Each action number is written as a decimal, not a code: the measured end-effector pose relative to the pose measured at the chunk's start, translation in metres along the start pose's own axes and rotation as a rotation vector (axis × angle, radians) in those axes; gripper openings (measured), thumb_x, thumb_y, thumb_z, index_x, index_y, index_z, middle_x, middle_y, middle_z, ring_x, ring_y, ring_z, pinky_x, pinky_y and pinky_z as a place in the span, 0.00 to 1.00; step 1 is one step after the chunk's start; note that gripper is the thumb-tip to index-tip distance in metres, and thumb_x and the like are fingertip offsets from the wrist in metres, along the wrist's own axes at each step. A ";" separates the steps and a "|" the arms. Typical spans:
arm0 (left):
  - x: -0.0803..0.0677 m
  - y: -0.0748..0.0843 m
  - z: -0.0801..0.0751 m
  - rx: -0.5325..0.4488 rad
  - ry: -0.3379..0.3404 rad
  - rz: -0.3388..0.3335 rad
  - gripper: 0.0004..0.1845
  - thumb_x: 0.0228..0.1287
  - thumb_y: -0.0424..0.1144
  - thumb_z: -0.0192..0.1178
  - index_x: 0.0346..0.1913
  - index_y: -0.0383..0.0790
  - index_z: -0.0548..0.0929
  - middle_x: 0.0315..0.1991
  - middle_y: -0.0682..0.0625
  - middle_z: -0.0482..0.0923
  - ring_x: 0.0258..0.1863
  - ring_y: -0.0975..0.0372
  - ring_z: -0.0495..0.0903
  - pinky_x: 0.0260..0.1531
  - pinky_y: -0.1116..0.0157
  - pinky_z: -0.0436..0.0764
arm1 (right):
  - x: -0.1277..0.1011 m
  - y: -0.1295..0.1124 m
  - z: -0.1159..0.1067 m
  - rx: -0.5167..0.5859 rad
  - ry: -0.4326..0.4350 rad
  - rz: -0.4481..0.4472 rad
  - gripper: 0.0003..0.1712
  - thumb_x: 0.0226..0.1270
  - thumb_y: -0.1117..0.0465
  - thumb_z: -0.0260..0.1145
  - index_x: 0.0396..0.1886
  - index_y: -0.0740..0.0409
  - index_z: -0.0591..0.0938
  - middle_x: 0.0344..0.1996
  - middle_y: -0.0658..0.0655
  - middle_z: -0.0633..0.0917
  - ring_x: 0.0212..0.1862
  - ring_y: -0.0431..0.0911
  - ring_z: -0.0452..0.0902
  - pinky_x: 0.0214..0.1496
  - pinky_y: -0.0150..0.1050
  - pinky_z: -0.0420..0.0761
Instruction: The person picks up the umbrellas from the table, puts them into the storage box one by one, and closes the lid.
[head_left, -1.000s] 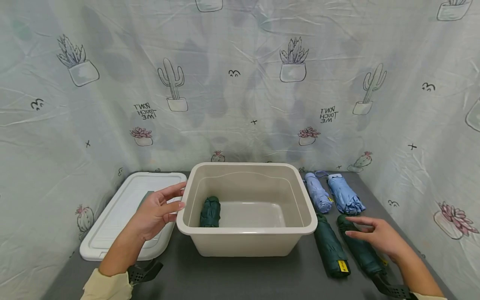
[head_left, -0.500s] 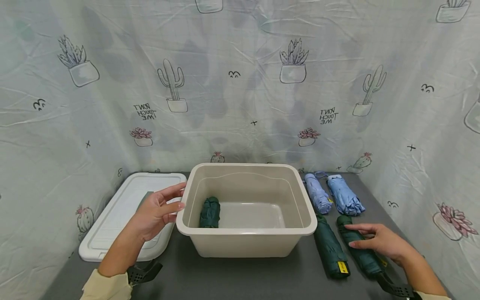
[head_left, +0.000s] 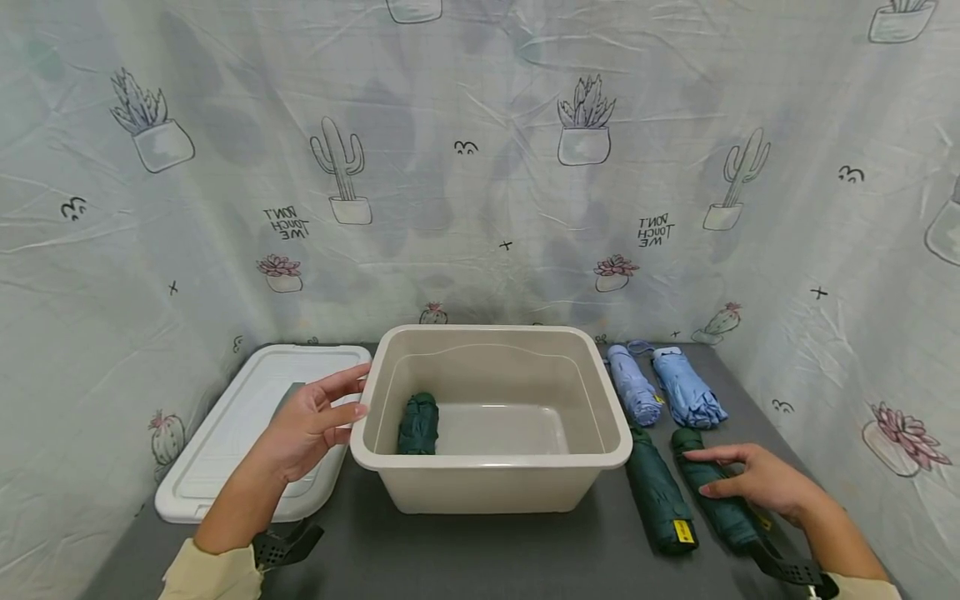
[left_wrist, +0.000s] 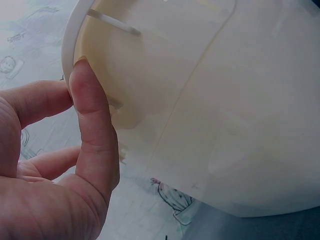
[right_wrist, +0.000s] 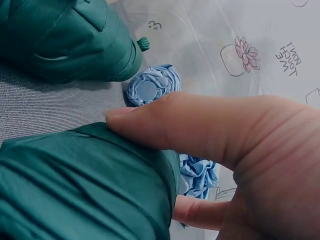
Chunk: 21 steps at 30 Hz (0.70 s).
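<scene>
My left hand (head_left: 307, 429) grips the left rim of a beige plastic storage box (head_left: 491, 485), thumb on one side and fingers on the other; the left wrist view shows the box wall (left_wrist: 225, 115) beside the thumb. Inside the box, at its left, lies a dark green folded umbrella (head_left: 417, 425). On the right, my right hand (head_left: 768, 485) holds another dark green folded umbrella (head_left: 723, 517) between thumb and fingers, and it lies on the table. A third green umbrella (head_left: 660, 492) with a yellow tag lies between that hand and the box.
Two light blue folded umbrellas (head_left: 636, 387) lie behind the green ones, right of the box. A white lid (head_left: 225, 454) rests on the grey table (head_left: 480, 558) at the left, partly behind my left arm. A curtain with printed cacti (head_left: 480, 183) encloses the table.
My right hand has come down and slightly nearer along the rightmost green umbrella, its thumb and fingers now against it. The left hand stays on the box rim.
</scene>
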<state>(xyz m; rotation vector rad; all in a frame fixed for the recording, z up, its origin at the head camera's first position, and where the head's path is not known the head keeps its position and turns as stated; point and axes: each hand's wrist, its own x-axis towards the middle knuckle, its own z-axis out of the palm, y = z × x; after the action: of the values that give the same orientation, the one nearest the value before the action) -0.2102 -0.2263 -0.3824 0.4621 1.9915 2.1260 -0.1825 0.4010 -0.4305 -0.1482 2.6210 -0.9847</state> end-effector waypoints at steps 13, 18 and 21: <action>-0.001 0.000 0.001 0.000 0.014 -0.004 0.34 0.74 0.30 0.59 0.79 0.33 0.61 0.56 0.47 0.77 0.50 0.56 0.88 0.45 0.54 0.88 | -0.001 0.001 0.002 0.097 -0.004 0.075 0.38 0.60 0.54 0.78 0.69 0.59 0.78 0.71 0.80 0.67 0.58 0.64 0.72 0.36 0.43 0.81; 0.000 -0.002 0.001 -0.016 0.011 0.001 0.34 0.74 0.30 0.59 0.79 0.34 0.61 0.56 0.47 0.77 0.51 0.56 0.88 0.45 0.54 0.88 | 0.000 0.000 0.002 0.078 -0.015 0.088 0.39 0.60 0.53 0.78 0.70 0.58 0.77 0.71 0.79 0.66 0.61 0.68 0.70 0.43 0.45 0.82; 0.000 -0.002 0.001 -0.022 0.007 0.001 0.34 0.74 0.29 0.59 0.79 0.33 0.61 0.56 0.47 0.77 0.50 0.56 0.88 0.45 0.55 0.88 | 0.000 0.000 0.002 0.054 -0.018 0.100 0.39 0.59 0.51 0.78 0.70 0.57 0.78 0.72 0.78 0.66 0.68 0.74 0.64 0.57 0.57 0.80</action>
<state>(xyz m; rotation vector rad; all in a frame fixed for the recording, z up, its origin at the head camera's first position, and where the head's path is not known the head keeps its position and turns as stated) -0.2101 -0.2255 -0.3847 0.4527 1.9696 2.1508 -0.1820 0.3996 -0.4321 -0.0125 2.5559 -1.0132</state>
